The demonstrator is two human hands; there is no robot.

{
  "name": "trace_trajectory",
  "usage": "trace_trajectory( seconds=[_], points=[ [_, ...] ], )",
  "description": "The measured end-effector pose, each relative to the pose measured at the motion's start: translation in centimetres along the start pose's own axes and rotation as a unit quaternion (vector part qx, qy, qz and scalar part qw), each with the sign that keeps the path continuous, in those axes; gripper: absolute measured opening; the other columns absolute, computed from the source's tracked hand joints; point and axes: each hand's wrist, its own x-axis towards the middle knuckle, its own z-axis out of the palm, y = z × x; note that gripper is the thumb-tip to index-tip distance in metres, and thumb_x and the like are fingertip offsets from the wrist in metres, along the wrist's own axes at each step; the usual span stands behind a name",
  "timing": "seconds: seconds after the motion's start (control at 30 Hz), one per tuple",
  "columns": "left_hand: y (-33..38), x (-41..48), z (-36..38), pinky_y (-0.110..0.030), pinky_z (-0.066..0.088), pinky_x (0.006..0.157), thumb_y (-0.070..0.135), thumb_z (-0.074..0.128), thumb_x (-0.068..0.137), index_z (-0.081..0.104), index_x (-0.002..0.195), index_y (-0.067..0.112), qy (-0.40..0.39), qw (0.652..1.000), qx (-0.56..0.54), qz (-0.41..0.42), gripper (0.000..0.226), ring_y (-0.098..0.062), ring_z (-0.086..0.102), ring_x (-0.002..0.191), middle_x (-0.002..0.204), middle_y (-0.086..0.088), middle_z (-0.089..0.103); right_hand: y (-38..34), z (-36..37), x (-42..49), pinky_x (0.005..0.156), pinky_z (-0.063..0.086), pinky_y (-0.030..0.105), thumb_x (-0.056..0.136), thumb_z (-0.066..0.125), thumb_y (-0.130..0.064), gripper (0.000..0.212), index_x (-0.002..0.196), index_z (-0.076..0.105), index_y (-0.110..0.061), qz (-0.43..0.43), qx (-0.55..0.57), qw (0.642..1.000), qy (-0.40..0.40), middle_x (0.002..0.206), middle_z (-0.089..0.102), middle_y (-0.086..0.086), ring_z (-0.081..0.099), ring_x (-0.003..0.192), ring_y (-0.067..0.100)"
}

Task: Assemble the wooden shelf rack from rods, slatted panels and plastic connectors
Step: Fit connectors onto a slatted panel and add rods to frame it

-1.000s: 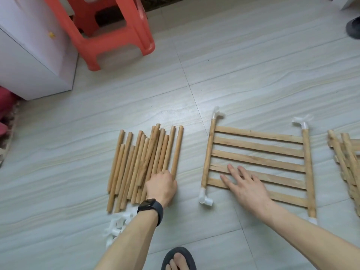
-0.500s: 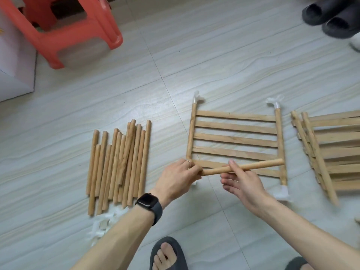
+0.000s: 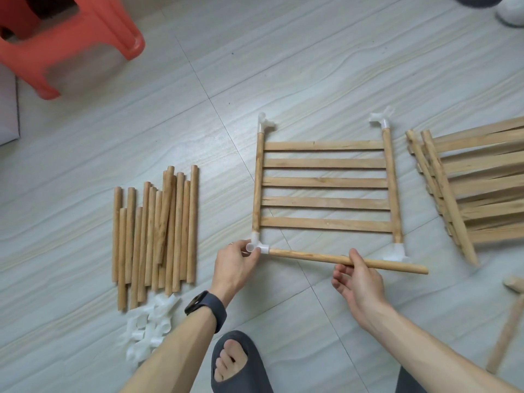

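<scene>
1. Head camera looks down on a pale tiled floor (image 3: 283,66), with a slatted panel (image 3: 323,182) lying flat right of centre, five slats between two side rods.
2. White plastic connectors cap all four panel corners: upper left (image 3: 265,126), upper right (image 3: 381,121), lower right (image 3: 397,251) and the lower-left connector (image 3: 256,246).
3. At lower centre the left hand (image 3: 238,268), with a dark watch (image 3: 205,306) on its wrist, pinches the lower-left connector between thumb and fingertips.
4. A loose rod (image 3: 346,260) has its left end at the right-facing socket of that connector; how deep it sits cannot be told.
5. From there the rod runs right and slightly down along the panel's lower edge, crosses the lower-right connector, and ends free beyond it.
6. Past the rod's middle, the right hand (image 3: 358,285) holds it, thumb on top and fingers curled beneath.
7. The two hands are well apart, one at each part of the joint.
8. Left of centre lies a pile of rods (image 3: 158,231), side by side, with a heap of white connectors (image 3: 150,327) just below it.
9. At the right edge a stack of slatted panels (image 3: 476,188) lies askew.
10. A red plastic stool (image 3: 65,38) fills the upper left corner, and a foot in a grey slipper (image 3: 235,361) shows at the bottom centre.
</scene>
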Motion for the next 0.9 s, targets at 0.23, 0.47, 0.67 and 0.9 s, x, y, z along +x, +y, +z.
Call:
trace_trajectory(
  seconds=[0.23, 0.47, 0.67, 0.9],
  points=[
    [0.3, 0.8, -0.5, -0.025, 0.041, 0.065, 0.035, 0.065, 0.094, 0.073, 0.116, 0.023, -0.024, 0.999, 0.009, -0.02, 0.027, -0.016, 0.06, 0.08, 0.082, 0.013, 0.064, -1.1, 0.3, 0.8, 0.05, 0.052, 0.027, 0.102, 0.058, -0.032, 0.028, 0.095, 0.064, -0.006, -0.036, -0.029, 0.998, -0.04, 0.067, 0.06, 0.007, 0.058, 0.055, 0.015],
    [0.7, 0.9, -0.5, -0.02, 0.04, 0.067, 0.036, 0.066, 0.095, 0.068, 0.127, 0.015, -0.027, 0.999, -0.005, -0.043, 0.039, -0.016, 0.057, 0.087, 0.091, 0.008, 0.063, -2.3, 1.2, 1.8, 0.059, 0.056, 0.031, 0.101, 0.061, -0.032, 0.034, 0.1, 0.065, 0.001, -0.072, -0.064, 0.992, -0.084, 0.071, 0.062, 0.009, 0.064, 0.063, 0.019],
    [1.1, 0.5, 0.1, -0.027, 0.042, 0.078, 0.037, 0.066, 0.094, 0.07, 0.125, 0.013, 0.007, 0.999, 0.002, -0.05, 0.039, -0.028, 0.063, 0.108, 0.112, -0.006, 0.072, -1.2, 0.8, 1.6, 0.061, 0.06, 0.028, 0.097, 0.067, -0.031, 0.032, 0.098, 0.067, 0.001, -0.015, -0.025, 0.994, -0.102, 0.072, 0.07, 0.009, 0.072, 0.069, 0.019],
    [1.6, 0.4, -0.3, -0.031, 0.038, 0.071, 0.038, 0.064, 0.096, 0.072, 0.117, 0.014, 0.019, 0.998, 0.058, -0.019, 0.033, -0.033, 0.063, 0.1, 0.1, -0.007, 0.072, 0.6, 1.3, 2.0, 0.058, 0.06, 0.029, 0.097, 0.067, -0.029, 0.028, 0.097, 0.065, -0.001, 0.083, 0.042, 0.991, -0.096, 0.075, 0.073, 0.012, 0.075, 0.069, 0.021]
  ],
)
